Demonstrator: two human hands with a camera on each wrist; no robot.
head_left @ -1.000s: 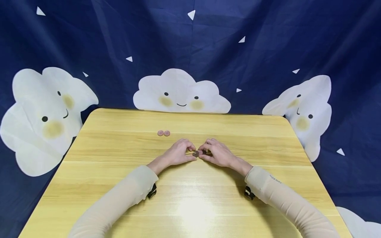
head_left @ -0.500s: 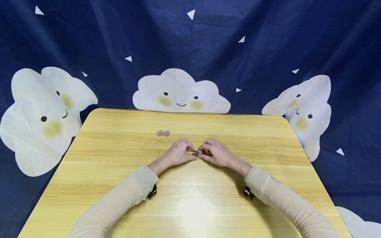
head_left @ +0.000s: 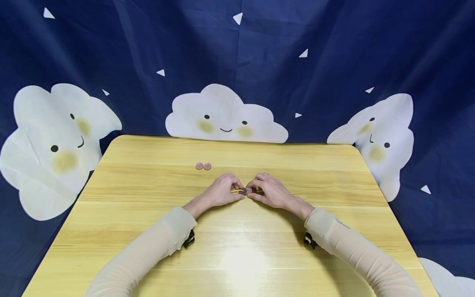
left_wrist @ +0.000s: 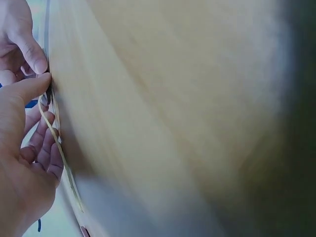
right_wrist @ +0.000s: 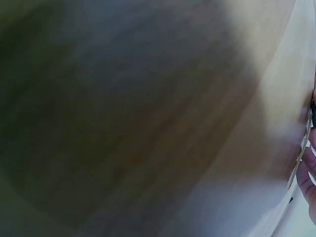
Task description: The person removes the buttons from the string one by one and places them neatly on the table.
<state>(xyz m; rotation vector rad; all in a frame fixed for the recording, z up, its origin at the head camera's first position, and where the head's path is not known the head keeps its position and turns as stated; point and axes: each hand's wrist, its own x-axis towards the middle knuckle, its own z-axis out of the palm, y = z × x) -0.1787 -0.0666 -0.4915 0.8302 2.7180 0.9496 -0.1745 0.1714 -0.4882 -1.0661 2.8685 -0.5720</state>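
At the middle of the table, my left hand (head_left: pixel 222 190) pinches a dark brown button (head_left: pixel 243 191) between thumb and fingertips. My right hand (head_left: pixel 272 192) meets it from the other side, its thumb and fingers around a pink button (head_left: pixel 249 190) and another dark piece. A thin yellow cord (left_wrist: pixel 64 163) trails from the left fingers in the left wrist view, and a length of cord (right_wrist: pixel 299 160) shows by the fingers in the right wrist view. Whether the cord runs through the buttons is hidden by the fingers.
Two pink buttons (head_left: pixel 203 166) lie side by side farther back, left of the hands. The wooden table (head_left: pixel 297 156) has rounded far corners. Behind it hangs a dark blue cloth (head_left: pixel 200 45) with white clouds.
Both hands stay almost in place, fingertips together, with only slight shifts of the dark brown button. The two pink buttons on the table have not moved.
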